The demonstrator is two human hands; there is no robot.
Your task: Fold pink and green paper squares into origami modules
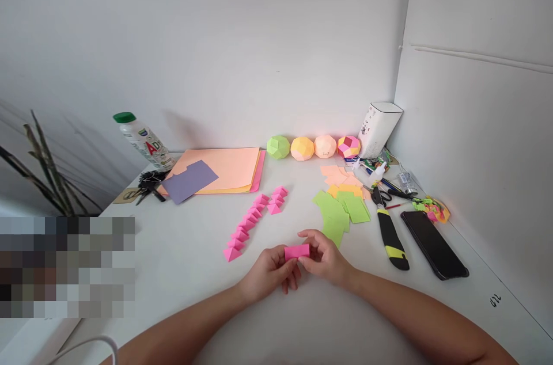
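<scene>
Between both hands is a small folded strip of pink paper [296, 252], held flat above the white table. My left hand [266, 274] pinches its left end, thumb along the lower edge. At the right end, the thumb and fingers of my right hand [327, 259] grip it, with the index finger raised at the top. Just to the left runs a row of folded pink paper pieces [243, 229], pointed and nested one after another. A shorter row of the same pink pieces [277, 200] lies behind it.
Green paper pieces [332, 216], a black-and-yellow utility knife [392, 241] and a phone [434, 245] lie to the right. Paper balls [302, 148] line the wall. Large paper sheets [224, 166], a purple piece [190, 181], keys [149, 185] and a white bottle [144, 143] are at back left.
</scene>
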